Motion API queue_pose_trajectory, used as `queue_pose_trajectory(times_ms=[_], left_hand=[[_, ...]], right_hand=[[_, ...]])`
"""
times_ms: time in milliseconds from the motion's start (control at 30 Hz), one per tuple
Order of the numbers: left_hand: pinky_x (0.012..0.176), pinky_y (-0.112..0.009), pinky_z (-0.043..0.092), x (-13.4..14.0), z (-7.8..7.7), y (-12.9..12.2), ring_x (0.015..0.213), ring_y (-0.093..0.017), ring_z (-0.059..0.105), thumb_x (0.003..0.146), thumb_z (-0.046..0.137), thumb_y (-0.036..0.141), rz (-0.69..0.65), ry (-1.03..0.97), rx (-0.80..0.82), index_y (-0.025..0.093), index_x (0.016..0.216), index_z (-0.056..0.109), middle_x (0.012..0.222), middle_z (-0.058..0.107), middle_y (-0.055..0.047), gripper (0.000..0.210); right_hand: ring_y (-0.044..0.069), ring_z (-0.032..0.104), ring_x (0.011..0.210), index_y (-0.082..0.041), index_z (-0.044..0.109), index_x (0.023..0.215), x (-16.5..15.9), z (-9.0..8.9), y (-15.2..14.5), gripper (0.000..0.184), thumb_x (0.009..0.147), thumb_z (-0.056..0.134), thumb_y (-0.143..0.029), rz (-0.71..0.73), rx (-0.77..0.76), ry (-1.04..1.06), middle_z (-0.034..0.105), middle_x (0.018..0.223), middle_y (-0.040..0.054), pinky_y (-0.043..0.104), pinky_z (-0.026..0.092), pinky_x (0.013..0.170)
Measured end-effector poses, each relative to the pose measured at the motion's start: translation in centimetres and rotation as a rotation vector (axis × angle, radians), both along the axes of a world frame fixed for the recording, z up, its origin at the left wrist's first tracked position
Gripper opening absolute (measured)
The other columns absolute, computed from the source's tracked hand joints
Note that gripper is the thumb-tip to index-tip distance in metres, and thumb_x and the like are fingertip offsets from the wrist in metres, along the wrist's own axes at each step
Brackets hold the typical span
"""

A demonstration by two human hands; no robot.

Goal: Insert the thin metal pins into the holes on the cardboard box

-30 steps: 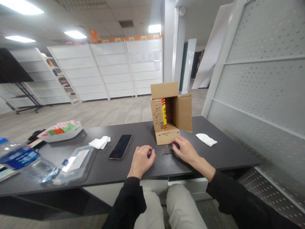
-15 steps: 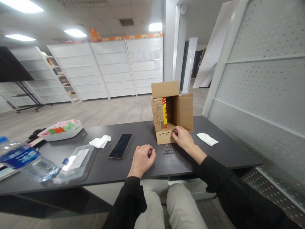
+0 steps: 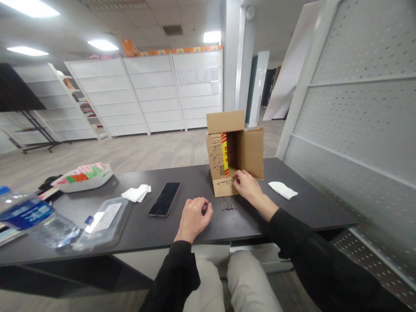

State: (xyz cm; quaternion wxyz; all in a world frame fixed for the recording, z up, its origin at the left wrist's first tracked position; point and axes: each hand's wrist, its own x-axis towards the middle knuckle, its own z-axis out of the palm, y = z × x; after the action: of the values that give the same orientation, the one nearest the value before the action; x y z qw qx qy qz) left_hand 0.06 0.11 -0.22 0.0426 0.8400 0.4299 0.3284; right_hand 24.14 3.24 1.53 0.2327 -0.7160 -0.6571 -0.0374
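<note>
**Bench contents: cardboard box, nails, two hands**

Cardboard box (image 3: 234, 149): stands upright toward the far edge of the bench (image 3: 292, 212), right of its middle, open side facing the person. Top flap raised, right flap swung out. Lower flap (image 3: 224, 187) lies forward on the bench top and carries a row of small holes. A red and yellow strip runs down the left inner wall.

Right hand (image 3: 247, 186): rests at the lower flap, fingers pinched together at the row of holes. Whether a nail sits between the fingertips cannot be told; they hide it.

Nails (image 3: 228, 202): a small bundle lying side by side on the bench, just in front of the lower flap and just left of the right wrist.

Left hand (image 3: 194, 216): curled into a loose fist, resting on the bench near the front edge, left of the nails. Nothing visible in it.

Phone (image 3: 164, 199): face down or dark, left of the left hand.

Tissue (image 3: 136, 193): crumpled, left of the phone. A second tissue (image 3: 282, 189) lies right of the box.

Water bottle (image 3: 32, 219): on its side at the left front corner, beside a clear plastic lid (image 3: 104, 221).

Tray (image 3: 82, 177): white, with colourful contents, at the far left edge.
</note>
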Motion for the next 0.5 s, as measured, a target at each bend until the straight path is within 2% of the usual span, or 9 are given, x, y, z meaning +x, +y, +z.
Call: queue_pose_trajectory(times_ms=[500], left_hand=[[0.075, -0.031, 0.038, -0.01, 0.13, -0.05, 0.068, -0.014, 0.059, 0.088, 0.048, 0.026, 0.000, 0.007, 0.000, 0.020, 0.076, 0.058, 0.067, 0.061, 0.000, 0.016]], right_hand=[[0.021, 0.060, 0.088, -0.017, 0.058, 0.102, -0.40, 0.24, 0.08, 0.019, 0.088, 0.045, -0.015, -0.022, -0.043, -0.031, 0.062, 0.103, 0.0111, 0.029, 0.041, 0.071]])
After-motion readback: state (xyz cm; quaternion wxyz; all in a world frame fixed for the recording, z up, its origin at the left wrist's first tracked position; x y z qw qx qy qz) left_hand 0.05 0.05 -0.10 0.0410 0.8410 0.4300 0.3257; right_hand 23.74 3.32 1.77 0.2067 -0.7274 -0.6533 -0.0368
